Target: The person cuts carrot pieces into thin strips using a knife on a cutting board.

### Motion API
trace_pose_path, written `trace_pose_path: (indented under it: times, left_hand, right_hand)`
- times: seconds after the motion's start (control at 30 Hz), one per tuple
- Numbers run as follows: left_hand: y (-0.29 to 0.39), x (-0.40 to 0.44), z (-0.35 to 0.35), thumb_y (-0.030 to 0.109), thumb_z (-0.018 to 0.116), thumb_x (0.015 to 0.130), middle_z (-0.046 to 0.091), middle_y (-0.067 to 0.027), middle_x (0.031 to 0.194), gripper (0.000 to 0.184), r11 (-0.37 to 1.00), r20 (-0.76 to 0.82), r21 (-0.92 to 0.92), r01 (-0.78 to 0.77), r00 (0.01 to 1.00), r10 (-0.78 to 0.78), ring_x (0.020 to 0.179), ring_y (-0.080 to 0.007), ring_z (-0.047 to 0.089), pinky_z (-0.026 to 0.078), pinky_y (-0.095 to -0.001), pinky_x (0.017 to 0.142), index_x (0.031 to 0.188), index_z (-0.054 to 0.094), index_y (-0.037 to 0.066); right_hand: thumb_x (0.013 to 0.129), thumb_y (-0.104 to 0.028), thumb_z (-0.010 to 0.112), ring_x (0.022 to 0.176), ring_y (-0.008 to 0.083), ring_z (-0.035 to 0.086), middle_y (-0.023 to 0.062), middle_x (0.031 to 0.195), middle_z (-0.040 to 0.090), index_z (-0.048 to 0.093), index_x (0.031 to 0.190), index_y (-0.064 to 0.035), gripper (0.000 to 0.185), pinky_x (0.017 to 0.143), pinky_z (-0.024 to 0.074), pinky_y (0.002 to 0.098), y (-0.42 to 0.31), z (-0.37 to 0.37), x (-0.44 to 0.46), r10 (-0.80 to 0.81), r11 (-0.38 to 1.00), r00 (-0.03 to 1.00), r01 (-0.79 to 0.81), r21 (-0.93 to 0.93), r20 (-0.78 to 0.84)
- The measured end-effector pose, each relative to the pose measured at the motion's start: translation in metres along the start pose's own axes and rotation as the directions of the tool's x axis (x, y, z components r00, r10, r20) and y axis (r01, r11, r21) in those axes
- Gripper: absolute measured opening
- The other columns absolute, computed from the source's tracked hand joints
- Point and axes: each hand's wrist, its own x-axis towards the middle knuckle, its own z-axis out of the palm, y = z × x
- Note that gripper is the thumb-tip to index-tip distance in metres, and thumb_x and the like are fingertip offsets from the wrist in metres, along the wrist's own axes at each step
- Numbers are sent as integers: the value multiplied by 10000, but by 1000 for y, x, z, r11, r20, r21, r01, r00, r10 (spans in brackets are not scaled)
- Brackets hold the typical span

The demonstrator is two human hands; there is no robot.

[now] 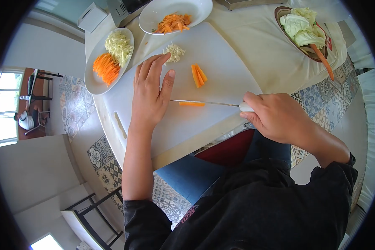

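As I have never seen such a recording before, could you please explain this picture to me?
There is no machine here, only a person's bare hands, seen by a camera worn on the head, looking forward and down. The right hand grips a knife by its white handle, the blade beside a single orange stick. The open left hand is over the white cutting board; whether it touches it, I cannot tell. The board also holds more orange sticks and some pale shreds. Nearby are a plate of orange and pale shreds, a bowl of orange peelings, and cabbage leaves in a brown-rimmed dish.
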Motion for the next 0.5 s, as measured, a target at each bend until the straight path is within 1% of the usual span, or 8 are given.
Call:
trace_pose_path:
  times: [0.33, 0.43, 0.5]
  left_hand:
    - [-5, -3, 5, 269, 509, 1024, 522, -131, 1376, 395, 997, 52, 76, 21, 998, -25, 1317, -330, 433, 316, -430, 1130, 1374, 524, 88]
    - [-8, -3, 8, 283, 485, 1035, 500, -134, 1404, 415, 997, 77, 72, 18, 997, -23, 1330, -330, 418, 300, -432, 1142, 1407, 493, 100]
    - [-9, -4, 10, 291, 459, 1043, 485, -134, 1430, 437, 995, 86, 101, 23, 996, -32, 1350, -328, 402, 280, -434, 1155, 1442, 459, 113]
  right_hand:
    - [965, -252, 582, 647, 411, 640, 186, 662, 632, 521, 920, -11, 253, 595, 493, 502, 0, 1, 2, 16, 1000, 998, -18, 25, 57]
    - [967, -245, 576, 642, 416, 639, 193, 659, 632, 528, 925, -3, 250, 597, 493, 504, 1, 1, 3, 15, 999, 997, -18, 29, 80]
    - [968, -240, 571, 643, 421, 639, 199, 658, 631, 533, 930, 3, 249, 599, 494, 508, -2, -3, 5, 31, 999, 992, -34, 22, 122]
